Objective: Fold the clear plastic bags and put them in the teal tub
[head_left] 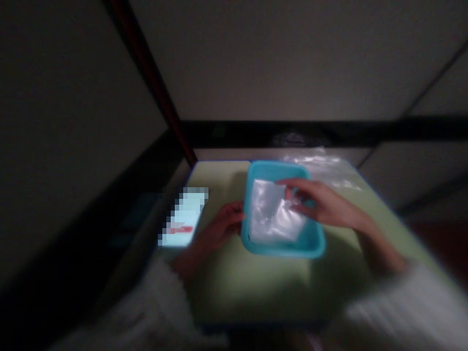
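A turquoise plastic basin (283, 252) stands on the pale yellow-green table. My left hand (228, 219) is at its left side, fingers curled against the rim. Inside the basin lies a shiny clear plastic bag (268, 214), its surface creased and catching the light. My right hand (314, 200) reaches over the basin's right side, thumb and fingers closed around the bag's upper right part. Something small and reddish shows between these fingers; blur hides what it is.
A lit phone screen (186, 214), partly pixelated, is at the table's left edge. More clear plastic (325, 168) lies at the back right, behind the basin. A pale wall (278, 63) rises beyond the table (256, 287). The room is dim.
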`<state>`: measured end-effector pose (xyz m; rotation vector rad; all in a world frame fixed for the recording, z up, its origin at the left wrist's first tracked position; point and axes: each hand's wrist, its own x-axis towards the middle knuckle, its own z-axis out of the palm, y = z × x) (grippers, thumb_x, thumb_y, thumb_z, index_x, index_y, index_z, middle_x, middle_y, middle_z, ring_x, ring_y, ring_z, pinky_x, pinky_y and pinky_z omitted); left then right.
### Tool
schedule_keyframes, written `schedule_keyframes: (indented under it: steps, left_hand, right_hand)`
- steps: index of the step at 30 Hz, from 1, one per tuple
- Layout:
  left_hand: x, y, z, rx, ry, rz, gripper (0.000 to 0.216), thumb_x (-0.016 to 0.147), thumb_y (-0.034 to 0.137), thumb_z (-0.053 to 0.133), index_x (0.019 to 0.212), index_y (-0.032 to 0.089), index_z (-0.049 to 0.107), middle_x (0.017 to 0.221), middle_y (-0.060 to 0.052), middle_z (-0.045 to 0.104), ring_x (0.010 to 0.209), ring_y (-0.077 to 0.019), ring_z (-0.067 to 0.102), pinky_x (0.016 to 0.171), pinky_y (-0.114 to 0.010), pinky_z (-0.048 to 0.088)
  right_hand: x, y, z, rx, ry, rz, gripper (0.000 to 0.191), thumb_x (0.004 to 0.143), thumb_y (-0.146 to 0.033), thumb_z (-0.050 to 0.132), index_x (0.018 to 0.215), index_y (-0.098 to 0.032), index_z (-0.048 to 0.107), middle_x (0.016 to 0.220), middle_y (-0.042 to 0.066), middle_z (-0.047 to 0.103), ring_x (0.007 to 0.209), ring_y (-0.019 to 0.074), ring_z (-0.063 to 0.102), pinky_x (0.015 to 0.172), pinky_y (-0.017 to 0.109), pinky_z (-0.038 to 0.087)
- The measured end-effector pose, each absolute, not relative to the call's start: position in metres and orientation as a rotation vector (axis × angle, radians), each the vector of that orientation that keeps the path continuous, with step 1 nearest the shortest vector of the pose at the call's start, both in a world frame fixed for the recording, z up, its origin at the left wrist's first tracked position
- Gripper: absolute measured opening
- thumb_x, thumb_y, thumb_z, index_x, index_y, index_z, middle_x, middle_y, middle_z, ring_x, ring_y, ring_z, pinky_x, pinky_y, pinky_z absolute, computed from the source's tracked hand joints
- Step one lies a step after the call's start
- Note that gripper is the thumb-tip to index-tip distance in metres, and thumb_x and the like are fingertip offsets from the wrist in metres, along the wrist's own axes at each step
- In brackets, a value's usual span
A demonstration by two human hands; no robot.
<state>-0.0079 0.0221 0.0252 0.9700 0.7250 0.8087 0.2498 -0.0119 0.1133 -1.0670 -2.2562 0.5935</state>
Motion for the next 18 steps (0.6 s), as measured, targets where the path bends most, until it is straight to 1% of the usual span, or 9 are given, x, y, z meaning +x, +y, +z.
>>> schedule_keyframes:
  steps: [3,6,9,11,14,18]
  left_hand:
    - [-0.008,0.022,0.025,0.972,0.731,0.802,0.03,0.057,0.031,0.077,0.079,0.014,0.066,0.06,0.002,0.059,0.05,-0.0087,0.051,0.05,-0.02,0.039]
    - [-0.008,0.022,0.025,0.963,0.727,0.791,0.032,0.055,0.032,0.079,0.078,0.013,0.066,0.058,0.002,0.059,0.05,-0.0087,0.051,0.05,-0.02,0.039]
    - [-0.008,0.022,0.024,0.953,0.732,0.799,0.032,0.054,0.032,0.08,0.076,0.014,0.066,0.057,0.002,0.059,0.049,-0.0086,0.051,0.05,-0.02,0.039]
    - [-0.008,0.022,0.024,0.952,0.732,0.805,0.031,0.054,0.032,0.08,0.076,0.014,0.067,0.058,0.002,0.059,0.048,-0.0083,0.05,0.05,-0.02,0.039]
    - [-0.008,0.021,0.025,0.962,0.727,0.81,0.028,0.056,0.031,0.079,0.076,0.014,0.068,0.057,0.002,0.059,0.048,-0.0083,0.05,0.05,-0.02,0.038]
    - [-0.008,0.021,0.025,0.983,0.709,0.803,0.026,0.057,0.03,0.078,0.075,0.014,0.067,0.056,0.002,0.058,0.048,-0.0084,0.05,0.049,-0.02,0.038]
  right_hand:
    - [0.249,-0.011,0.111,-1.07,-2.346,0.568,0.061,0.079,-0.01,0.054,0.137,-0.024,0.041,0.108,0.007,0.061,0.084,0.0178,0.06,0.076,0.033,0.05]
    - [0.248,-0.011,0.11,-1.088,-2.428,0.568,0.067,0.079,-0.006,0.052,0.141,-0.025,0.036,0.11,0.007,0.061,0.087,0.0179,0.06,0.081,0.033,0.049]
    - [0.245,-0.012,0.11,-1.111,-2.502,0.547,0.068,0.079,-0.005,0.051,0.143,-0.023,0.034,0.11,0.007,0.063,0.094,0.0187,0.06,0.085,0.031,0.047]
    - [0.243,-0.012,0.11,-1.131,-2.538,0.501,0.069,0.08,-0.006,0.05,0.144,-0.024,0.031,0.116,0.007,0.062,0.099,0.0195,0.06,0.087,0.032,0.046]
    - [0.24,-0.013,0.107,-1.181,-2.568,0.399,0.069,0.082,-0.007,0.048,0.146,-0.025,0.028,0.125,0.008,0.059,0.103,0.0209,0.06,0.086,0.032,0.047]
    - [0.234,-0.014,0.106,-1.286,-2.608,0.299,0.07,0.082,-0.005,0.046,0.146,-0.023,0.027,0.127,0.01,0.059,0.105,0.0226,0.06,0.085,0.033,0.048]
